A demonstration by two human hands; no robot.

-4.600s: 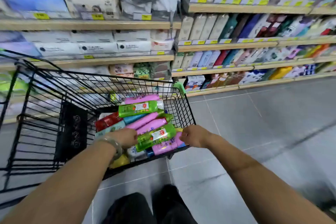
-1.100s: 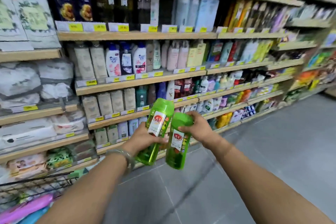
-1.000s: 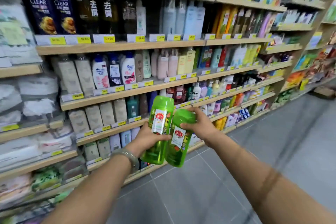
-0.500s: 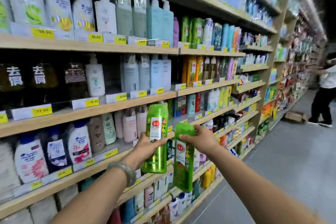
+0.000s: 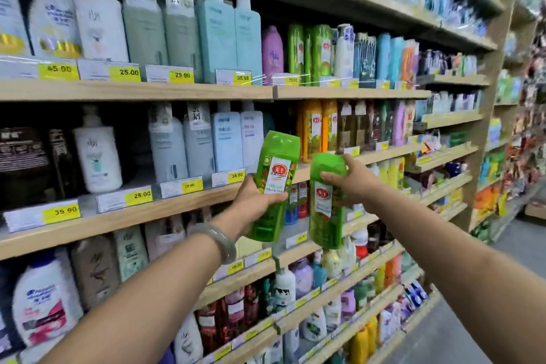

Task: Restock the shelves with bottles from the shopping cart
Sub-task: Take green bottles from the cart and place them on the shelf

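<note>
A shop aisle: long wooden shelves [image 5: 206, 91] run from near left to far right, packed with shampoo and body-wash containers above yellow price tags [image 5: 127, 71]. My two bare forearms reach up toward the middle shelf. Each hand carries one tall green bottle, both in the air just in front of the shelf edge, close side by side; I cannot tell whether they touch.

The left green bottle [image 5: 276, 174] leans to the right. My left hand [image 5: 254, 201] wraps its lower half, thumb across the label, fingers curled behind. The right green bottle [image 5: 325, 216] hangs nearly upright. My right hand [image 5: 351, 183] clamps it from the right near its top, thumb in front.

Matching green bottles [image 5: 313, 53] stand on the shelf above, slightly to the right, a likely home for these two.

I judge both bottles full, so fairly weighty, made of stiff plastic, glossy enough to slip, and not fragile. The surest hold is round the waist over the paper label rather than at the cap end.

A pale bangle [image 5: 218, 242] circles my left wrist.
</note>
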